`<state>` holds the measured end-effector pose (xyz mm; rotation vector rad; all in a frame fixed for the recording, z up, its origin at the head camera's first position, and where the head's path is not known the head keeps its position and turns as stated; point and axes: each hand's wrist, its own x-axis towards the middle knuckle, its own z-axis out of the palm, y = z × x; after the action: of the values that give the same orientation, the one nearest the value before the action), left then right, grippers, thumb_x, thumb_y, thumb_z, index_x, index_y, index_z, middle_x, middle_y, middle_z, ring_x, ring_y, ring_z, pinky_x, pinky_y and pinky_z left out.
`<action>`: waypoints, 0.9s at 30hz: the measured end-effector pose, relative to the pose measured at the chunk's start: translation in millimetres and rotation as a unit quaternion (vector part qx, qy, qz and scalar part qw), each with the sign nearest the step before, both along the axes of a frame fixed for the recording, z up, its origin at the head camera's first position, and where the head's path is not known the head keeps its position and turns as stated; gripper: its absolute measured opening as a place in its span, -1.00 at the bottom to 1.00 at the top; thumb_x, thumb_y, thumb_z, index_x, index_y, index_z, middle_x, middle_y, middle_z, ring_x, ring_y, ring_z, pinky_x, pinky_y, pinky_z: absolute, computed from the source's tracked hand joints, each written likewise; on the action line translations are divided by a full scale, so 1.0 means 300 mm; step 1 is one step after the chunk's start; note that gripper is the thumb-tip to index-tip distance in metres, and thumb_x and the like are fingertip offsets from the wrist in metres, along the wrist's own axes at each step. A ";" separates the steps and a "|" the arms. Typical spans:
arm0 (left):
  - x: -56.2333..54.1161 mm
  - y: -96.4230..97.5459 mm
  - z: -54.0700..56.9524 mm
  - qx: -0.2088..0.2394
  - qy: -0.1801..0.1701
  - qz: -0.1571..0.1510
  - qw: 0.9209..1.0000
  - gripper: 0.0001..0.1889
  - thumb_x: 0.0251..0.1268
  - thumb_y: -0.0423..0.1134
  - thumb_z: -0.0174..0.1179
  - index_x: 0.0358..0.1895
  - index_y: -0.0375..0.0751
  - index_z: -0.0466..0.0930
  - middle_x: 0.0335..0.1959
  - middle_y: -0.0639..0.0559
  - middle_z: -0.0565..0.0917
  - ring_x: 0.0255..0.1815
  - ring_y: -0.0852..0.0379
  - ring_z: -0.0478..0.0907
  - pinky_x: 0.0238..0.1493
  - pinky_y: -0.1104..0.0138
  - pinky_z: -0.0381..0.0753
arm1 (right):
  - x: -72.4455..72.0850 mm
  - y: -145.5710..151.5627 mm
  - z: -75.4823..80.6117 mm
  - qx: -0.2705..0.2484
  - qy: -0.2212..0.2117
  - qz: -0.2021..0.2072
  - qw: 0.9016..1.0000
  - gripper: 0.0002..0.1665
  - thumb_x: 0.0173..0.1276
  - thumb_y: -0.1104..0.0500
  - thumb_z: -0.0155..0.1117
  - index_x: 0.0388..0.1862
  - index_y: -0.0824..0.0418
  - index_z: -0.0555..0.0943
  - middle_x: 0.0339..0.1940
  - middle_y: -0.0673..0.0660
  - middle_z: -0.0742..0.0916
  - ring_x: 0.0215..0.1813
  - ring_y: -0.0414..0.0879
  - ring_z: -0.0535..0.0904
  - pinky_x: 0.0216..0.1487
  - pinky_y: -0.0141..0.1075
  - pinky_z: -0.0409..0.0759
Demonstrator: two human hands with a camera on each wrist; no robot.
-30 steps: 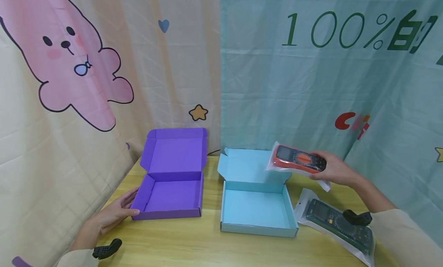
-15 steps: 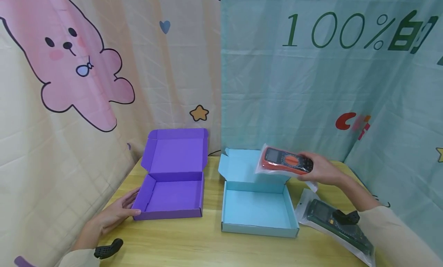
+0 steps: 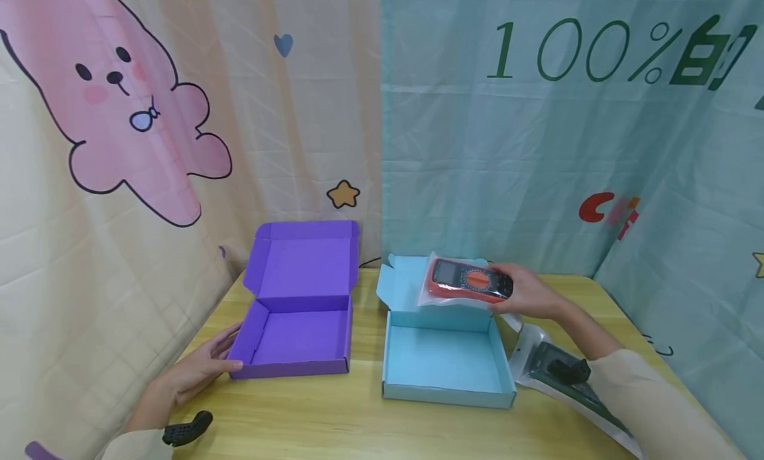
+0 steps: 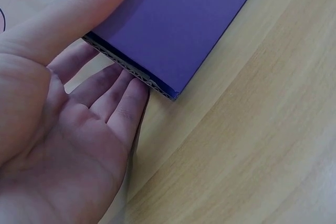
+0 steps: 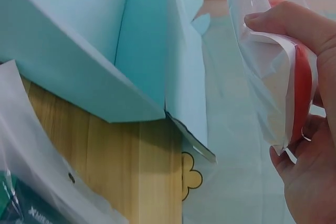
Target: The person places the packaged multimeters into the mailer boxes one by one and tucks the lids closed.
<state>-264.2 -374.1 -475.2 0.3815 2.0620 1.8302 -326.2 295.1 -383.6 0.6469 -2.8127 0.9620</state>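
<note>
A red multimeter (image 3: 470,279) in a clear plastic bag is gripped by my right hand (image 3: 522,291) at its right end. It hangs in front of the raised lid of the light blue box (image 3: 447,394), its dial facing up. My left hand (image 3: 203,364) holds the near left corner of the purple box (image 3: 286,369). In the left wrist view the thumb (image 4: 100,3) lies on the purple cardboard, fingers along the side. A dark green bagged multimeter (image 3: 546,360) lies on the table, partly hidden under my right sleeve.
Both boxes stand open on a wooden table (image 3: 310,420), with their lids raised at the back. Printed curtains (image 3: 477,148) hang behind the table. Black wrist cameras (image 3: 188,430) sit on both arms.
My right hand has carried the red multimeter to the left, from the right side of the light blue box to in front of its lid. My left hand stays put.
</note>
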 end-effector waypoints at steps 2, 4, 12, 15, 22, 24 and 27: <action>0.001 -0.001 -0.001 -0.001 0.004 0.000 1.000 0.03 0.44 -0.50 0.19 0.64 -0.35 -0.48 0.62 -0.46 -0.42 0.56 -0.41 -0.45 0.20 0.57 0.39 | -0.006 -0.019 -0.002 0.003 -0.001 0.006 1.000 0.01 0.09 -0.06 0.66 0.44 0.28 0.44 0.19 0.25 0.58 0.17 0.22 0.45 -0.07 -0.08 0.73; 0.001 -0.001 -0.003 -0.003 0.006 -0.001 1.000 0.02 0.44 -0.50 0.19 0.64 -0.36 -0.47 0.62 -0.47 -0.41 0.56 -0.41 -0.44 0.20 0.57 0.39 | -0.012 -0.036 -0.005 0.006 -0.003 0.014 1.000 0.00 0.08 -0.07 0.66 0.43 0.26 0.44 0.17 0.23 0.58 0.15 0.20 0.45 -0.08 -0.12 0.71; -0.005 0.006 -0.010 -0.006 -0.007 0.011 1.000 0.03 0.44 -0.49 0.20 0.65 -0.32 -0.47 0.65 -0.40 -0.40 0.58 -0.34 -0.42 0.23 0.57 0.37 | -0.045 -0.113 -0.017 0.005 -0.008 0.044 0.999 -0.01 0.10 -0.10 0.64 0.43 0.25 0.45 0.11 0.16 0.59 0.10 0.13 0.47 -0.09 -0.18 0.65; -0.008 0.006 -0.010 -0.002 -0.002 0.010 1.000 0.03 0.43 -0.49 0.20 0.66 -0.32 -0.45 0.64 -0.42 -0.38 0.58 -0.36 -0.42 0.22 0.57 0.37 | -0.060 -0.144 -0.024 0.005 -0.008 0.054 0.999 -0.03 0.10 -0.11 0.63 0.43 0.23 0.46 0.10 0.13 0.60 0.09 0.09 0.48 -0.11 -0.21 0.67; -0.010 -0.006 -0.013 -0.010 0.017 0.002 1.000 0.00 0.46 -0.49 0.19 0.67 -0.30 -0.42 0.64 -0.44 -0.36 0.62 -0.19 -0.19 0.21 0.55 0.39 | -0.085 -0.227 -0.032 -0.002 -0.005 0.075 0.997 -0.05 0.06 -0.10 0.64 0.38 0.23 0.51 0.08 0.09 0.62 0.10 0.08 0.48 -0.04 -0.15 0.64; -0.008 -0.009 -0.013 -0.012 0.015 0.002 1.000 0.00 0.46 -0.48 0.19 0.67 -0.29 -0.42 0.64 -0.43 -0.35 0.61 -0.16 -0.17 0.21 0.55 0.39 | -0.094 -0.254 -0.037 -0.006 -0.011 0.078 0.997 -0.04 0.05 -0.11 0.65 0.38 0.23 0.51 0.09 0.09 0.63 0.11 0.08 0.48 -0.01 -0.14 0.64; -0.005 -0.012 -0.013 -0.012 0.012 0.001 1.000 0.01 0.46 -0.48 0.20 0.67 -0.29 -0.42 0.64 -0.43 -0.36 0.59 0.04 -0.04 0.23 0.55 0.39 | -0.106 -0.299 -0.040 -0.010 -0.022 0.081 0.996 -0.03 0.05 -0.12 0.64 0.40 0.22 0.49 0.12 0.09 0.62 0.13 0.07 0.47 0.01 -0.12 0.64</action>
<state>-265.9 -377.5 -479.1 0.3970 2.0993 1.8096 -357.9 205.4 -395.5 0.8745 -2.8204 1.0415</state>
